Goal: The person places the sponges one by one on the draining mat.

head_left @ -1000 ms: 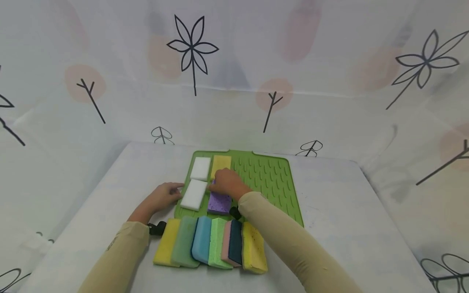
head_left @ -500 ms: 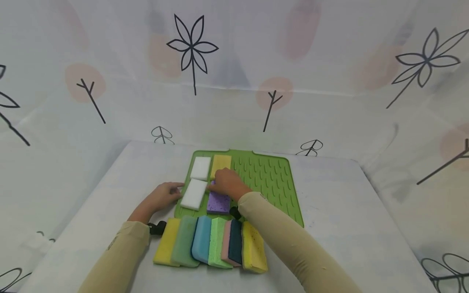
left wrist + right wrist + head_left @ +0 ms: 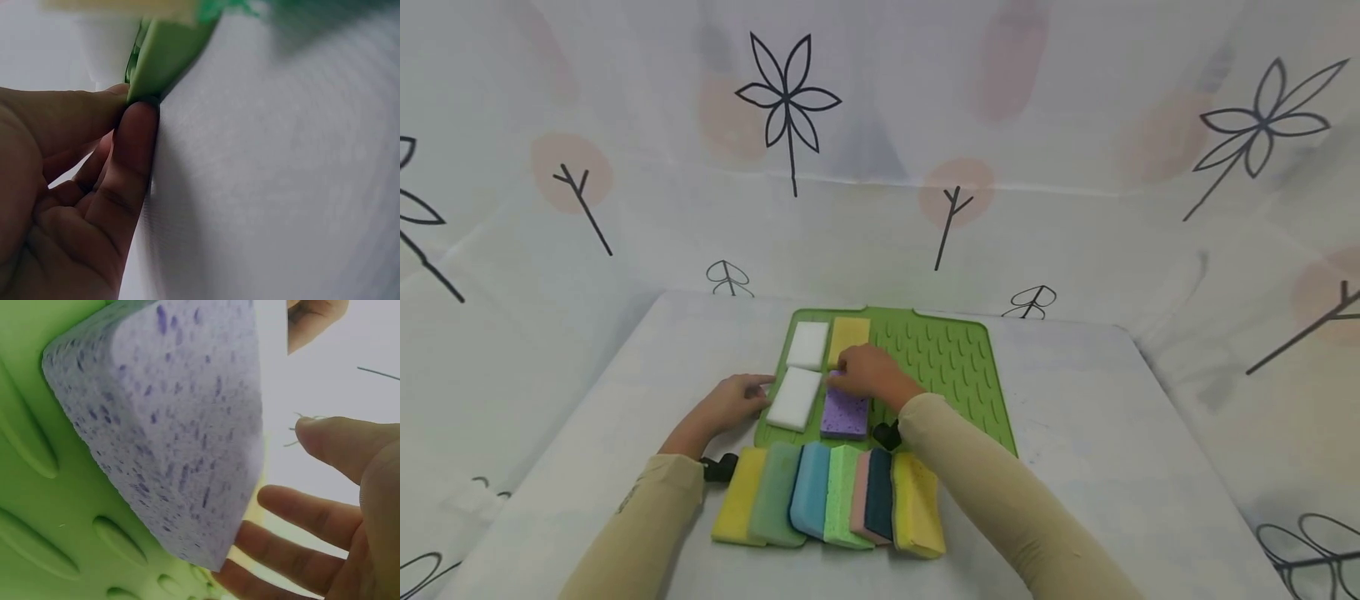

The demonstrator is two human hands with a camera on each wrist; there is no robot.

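A purple sponge point(image 3: 846, 415) lies on the green ridged mat point(image 3: 951, 375), just right of a white sponge point(image 3: 794, 398). Over its far end is my right hand point(image 3: 871, 372). In the right wrist view, the fingers are spread loosely, with fingertips right at the purple sponge's point(image 3: 187, 419) edge and the thumb apart from it. My left hand point(image 3: 735, 403) is at the mat's left edge. Its thumb and a finger pinch the edge of the mat point(image 3: 169, 53) in the left wrist view.
Behind lie another white sponge point(image 3: 808, 344) and a yellow sponge point(image 3: 850, 333), both on the mat. In front, a row of several coloured sponges includes a blue one point(image 3: 811, 490) and a yellow one point(image 3: 917, 507). Patterned cloth point(image 3: 865, 125) stands behind the white table point(image 3: 1075, 417).
My right hand has shifted slightly to the right, and more of the purple sponge's top shows beneath it. The left hand stays at the mat's edge. The head view has moved slightly.
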